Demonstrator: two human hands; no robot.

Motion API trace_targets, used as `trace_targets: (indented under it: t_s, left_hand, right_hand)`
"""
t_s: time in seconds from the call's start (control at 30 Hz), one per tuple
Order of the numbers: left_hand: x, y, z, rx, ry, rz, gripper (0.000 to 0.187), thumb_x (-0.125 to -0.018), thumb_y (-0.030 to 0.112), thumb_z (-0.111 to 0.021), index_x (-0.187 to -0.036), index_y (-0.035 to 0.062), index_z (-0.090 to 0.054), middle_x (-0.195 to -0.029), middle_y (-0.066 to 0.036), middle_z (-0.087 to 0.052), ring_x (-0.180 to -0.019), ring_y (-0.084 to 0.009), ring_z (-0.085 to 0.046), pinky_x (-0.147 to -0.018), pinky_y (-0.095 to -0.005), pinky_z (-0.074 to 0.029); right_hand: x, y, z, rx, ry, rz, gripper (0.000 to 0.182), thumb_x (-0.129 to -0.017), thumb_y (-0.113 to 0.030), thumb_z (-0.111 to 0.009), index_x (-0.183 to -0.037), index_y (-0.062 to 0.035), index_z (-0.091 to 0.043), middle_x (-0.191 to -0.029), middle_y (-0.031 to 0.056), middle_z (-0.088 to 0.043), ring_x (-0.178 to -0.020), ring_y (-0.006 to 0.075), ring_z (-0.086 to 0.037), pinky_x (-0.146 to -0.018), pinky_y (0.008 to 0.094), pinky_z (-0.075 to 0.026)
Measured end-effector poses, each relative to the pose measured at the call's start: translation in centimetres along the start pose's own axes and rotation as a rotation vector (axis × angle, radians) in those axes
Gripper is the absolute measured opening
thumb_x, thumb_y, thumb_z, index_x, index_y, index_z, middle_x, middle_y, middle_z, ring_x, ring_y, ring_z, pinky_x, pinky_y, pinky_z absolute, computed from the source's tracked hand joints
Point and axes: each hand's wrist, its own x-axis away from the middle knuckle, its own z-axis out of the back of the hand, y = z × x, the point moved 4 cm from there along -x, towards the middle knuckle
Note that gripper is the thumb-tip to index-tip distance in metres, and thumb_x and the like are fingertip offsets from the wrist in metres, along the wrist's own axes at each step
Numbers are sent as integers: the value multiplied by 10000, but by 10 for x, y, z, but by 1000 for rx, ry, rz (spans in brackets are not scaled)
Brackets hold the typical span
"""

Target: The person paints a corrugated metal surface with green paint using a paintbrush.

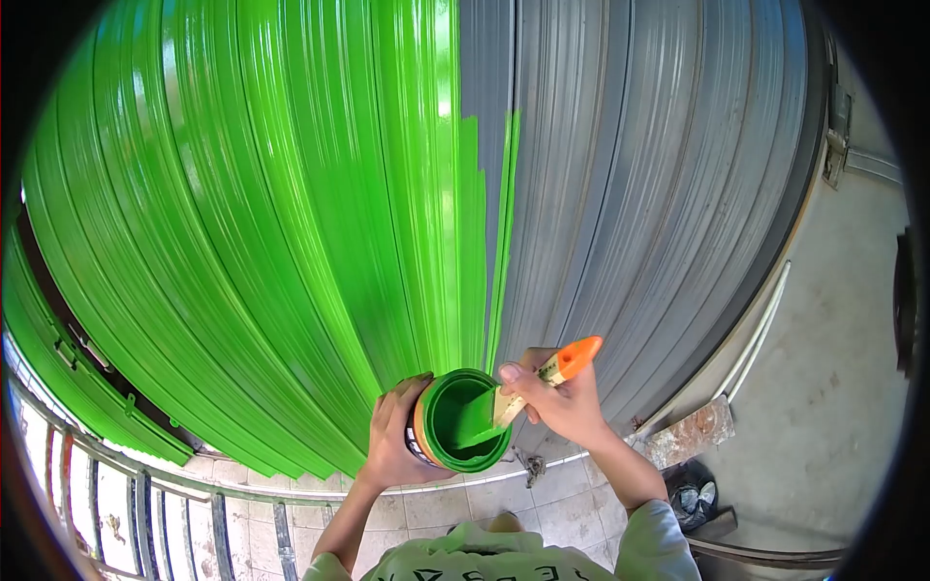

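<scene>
My left hand (pixel 392 436) is wrapped round the side of a paint can (pixel 422 438), which holds green paint (pixel 457 412). In my right hand (pixel 562 402) is a paintbrush (pixel 578 356) with an orange-tipped wooden handle. Its bristle end dips inside the can, wet with green, against the inner right side. Beyond the can rises a ribbed metal door (pixel 668 174). The left part of it is coated green (pixel 262 194), while the right part is bare grey. A narrow green strip (pixel 504 232) runs down a rib just right of the coated edge.
A metal railing (pixel 179 504) curves along the lower left. At the right are a concrete wall (pixel 823 358), a white cable (pixel 760 334), a stone block (pixel 693 434) and a dark bag (pixel 690 496). Pale tiles (pixel 538 499) cover the floor.
</scene>
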Motion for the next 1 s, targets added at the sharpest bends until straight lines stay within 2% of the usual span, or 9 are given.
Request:
trace_targets:
  t_s: [0.13, 0.47, 0.57, 0.87, 0.97, 1.0]
  left_hand:
    - [-5, 11, 6, -45, 54, -186, 980, -460, 315, -892, -1281, 13, -452, -1234, -178, -561, -1126, -349, -555, -955, -470, -415]
    - [-9, 17, 8, -156, 83, -255, 856, -538, 373, -847, -1247, 33, -505, -1235, -155, -570, -1129, -336, -561, -968, -469, -411]
    - [-11, 18, 8, -154, 87, -259, 847, -542, 370, -845, -1243, 30, -510, -1233, -155, -571, -1128, -336, -561, -967, -473, -411]
    - [-8, 17, 12, -165, 91, -255, 858, -530, 361, -855, -1239, 24, -506, -1225, -168, -570, -1117, -349, -564, -958, -482, -414]
    - [-5, 15, 13, -161, 102, -243, 886, -514, 349, -865, -1248, 22, -491, -1229, -176, -567, -1116, -355, -563, -957, -483, -411]
    - [-4, 14, 14, -163, 99, -237, 902, -506, 345, -868, -1255, 20, -483, -1231, -180, -565, -1116, -358, -561, -957, -484, -410]
  right_hand:
    - [4, 3, -4, 126, -37, 104, 373, -865, -186, -703, -560, -26, -560, -441, -47, -432, -403, 30, -340, -374, 248, -223]
    - [7, 18, -15, 299, -71, 213, 403, -858, -217, -710, -555, -36, -517, -411, -7, -395, -368, 86, -314, -371, 270, -245]
    - [6, 16, -14, 372, -115, 209, 317, -877, -168, -676, -605, -23, -602, -478, 10, -600, -405, 19, -391, -376, 226, -281]
    - [8, 26, -14, 332, -72, 171, 328, -898, -180, -652, -614, -25, -604, -480, 6, -599, -423, 20, -418, -393, 220, -300]
    - [8, 18, -18, 406, -153, 110, 301, -907, -174, -641, -656, -12, -604, -544, 25, -631, -455, 27, -478, -421, 213, -350]
    - [9, 21, -17, 341, -162, 104, 287, -900, -186, -652, -675, -13, -606, -544, 28, -623, -446, 49, -483, -417, 227, -352]
